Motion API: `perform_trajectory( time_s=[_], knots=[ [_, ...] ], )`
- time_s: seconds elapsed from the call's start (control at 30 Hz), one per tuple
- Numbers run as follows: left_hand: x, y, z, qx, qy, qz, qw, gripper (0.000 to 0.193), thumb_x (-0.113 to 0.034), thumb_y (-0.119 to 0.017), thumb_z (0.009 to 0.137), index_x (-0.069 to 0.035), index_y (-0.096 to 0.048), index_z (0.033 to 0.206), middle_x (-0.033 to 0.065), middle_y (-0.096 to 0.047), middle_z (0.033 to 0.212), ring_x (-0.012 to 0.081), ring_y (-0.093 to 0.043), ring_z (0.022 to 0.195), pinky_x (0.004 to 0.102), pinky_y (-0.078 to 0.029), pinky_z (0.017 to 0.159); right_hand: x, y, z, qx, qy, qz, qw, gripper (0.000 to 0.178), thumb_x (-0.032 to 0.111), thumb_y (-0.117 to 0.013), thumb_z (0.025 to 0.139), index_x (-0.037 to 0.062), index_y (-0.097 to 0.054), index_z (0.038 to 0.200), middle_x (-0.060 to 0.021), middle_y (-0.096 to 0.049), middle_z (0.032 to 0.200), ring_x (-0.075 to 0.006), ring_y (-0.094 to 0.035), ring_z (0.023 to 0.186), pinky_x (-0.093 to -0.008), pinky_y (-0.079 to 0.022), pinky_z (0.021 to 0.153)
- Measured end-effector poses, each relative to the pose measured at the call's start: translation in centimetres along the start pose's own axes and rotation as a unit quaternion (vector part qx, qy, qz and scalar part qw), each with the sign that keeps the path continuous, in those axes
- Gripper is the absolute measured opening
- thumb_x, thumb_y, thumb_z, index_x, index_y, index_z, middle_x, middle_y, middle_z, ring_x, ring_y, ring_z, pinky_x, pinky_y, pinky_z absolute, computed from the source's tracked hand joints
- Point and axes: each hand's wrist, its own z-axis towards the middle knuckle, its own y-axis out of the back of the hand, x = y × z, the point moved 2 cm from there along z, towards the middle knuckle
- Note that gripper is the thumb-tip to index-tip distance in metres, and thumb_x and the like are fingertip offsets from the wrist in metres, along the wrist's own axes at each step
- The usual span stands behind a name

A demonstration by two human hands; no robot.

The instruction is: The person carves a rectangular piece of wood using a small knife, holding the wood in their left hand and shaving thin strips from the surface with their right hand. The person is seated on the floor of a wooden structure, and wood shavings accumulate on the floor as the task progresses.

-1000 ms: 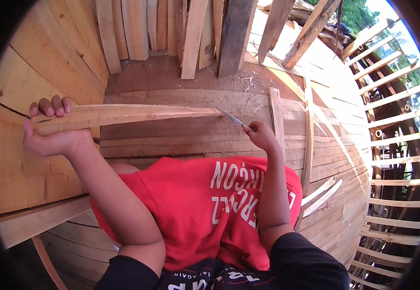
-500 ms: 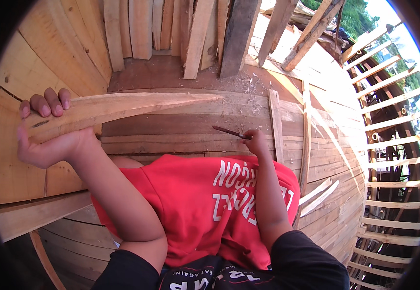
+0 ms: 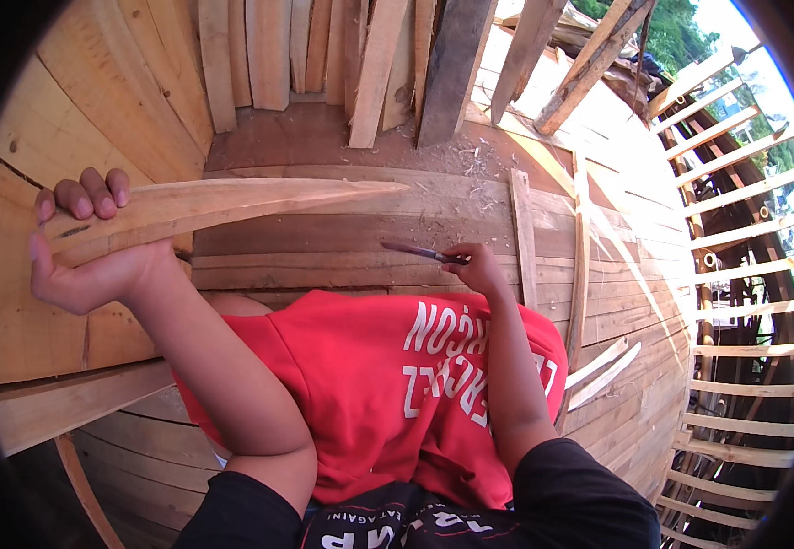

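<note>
A long pale piece of wood [image 3: 232, 203], tapering to a point at its right end, lies across the view at the left. My left hand [image 3: 86, 229] grips its broad end, fingers curled over the far edge and palm beneath the near one. In my right hand [image 3: 475, 268], to the right of the wood, a knife [image 3: 411, 250] is held by its handle. Its dark blade points left and stays apart from the wood, nearer to me than the pointed tip. Part of the handle is hidden by my fingers.
Plank flooring [image 3: 324, 272] stretches under the wood, with shavings [image 3: 475, 169] scattered beyond the tip. Upright boards [image 3: 269, 55] stand along the far side. A plank wall [image 3: 40, 302] rises at the left. Two loose pale strips [image 3: 603, 373] lie at the right, near a slatted frame [image 3: 749, 311].
My right hand and the knife have moved slightly left. The pointed piece of wood has shifted a little left along with my left hand.
</note>
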Motion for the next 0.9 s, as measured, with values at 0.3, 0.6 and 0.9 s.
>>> perform_trajectory(
  time_s=[0.3,0.6,0.9],
  knots=[
    [-0.2,-1.4,-0.9,-0.064,-0.061,0.046,0.995,0.025,-0.034,-0.049,0.069,-0.011,-0.045,0.079,0.0039,-0.040,0.061,0.0166,-0.036,0.054,0.0318,-0.032,0.053,0.5,-1.7,1.4,-0.119,-0.023,-0.055,0.991,0.033,0.010,-0.078,0.075,0.0061,-0.071,0.108,-0.0174,-0.071,0.085,-0.0251,-0.069,0.080,-0.0357,-0.052,0.073],
    [-0.4,-0.8,-0.2,-0.062,-0.063,0.050,0.995,0.024,-0.034,-0.049,0.068,-0.013,-0.045,0.079,0.0037,-0.041,0.060,0.0167,-0.036,0.054,0.0315,-0.032,0.052,0.9,-2.5,0.6,0.013,0.026,-0.025,0.999,0.032,0.010,-0.079,0.076,0.0105,-0.073,0.107,-0.0121,-0.070,0.081,-0.0186,-0.064,0.069,-0.0334,-0.051,0.068],
    [-0.3,-0.3,-0.1,-0.063,-0.060,0.041,0.995,0.025,-0.035,-0.049,0.069,-0.013,-0.046,0.079,0.0038,-0.041,0.061,0.0169,-0.036,0.054,0.0319,-0.032,0.052,-1.3,0.9,-0.7,0.136,0.071,-0.005,0.988,0.031,0.015,-0.080,0.078,0.0089,-0.073,0.107,-0.0115,-0.073,0.087,-0.0184,-0.065,0.073,-0.0345,-0.051,0.070]
  ],
)
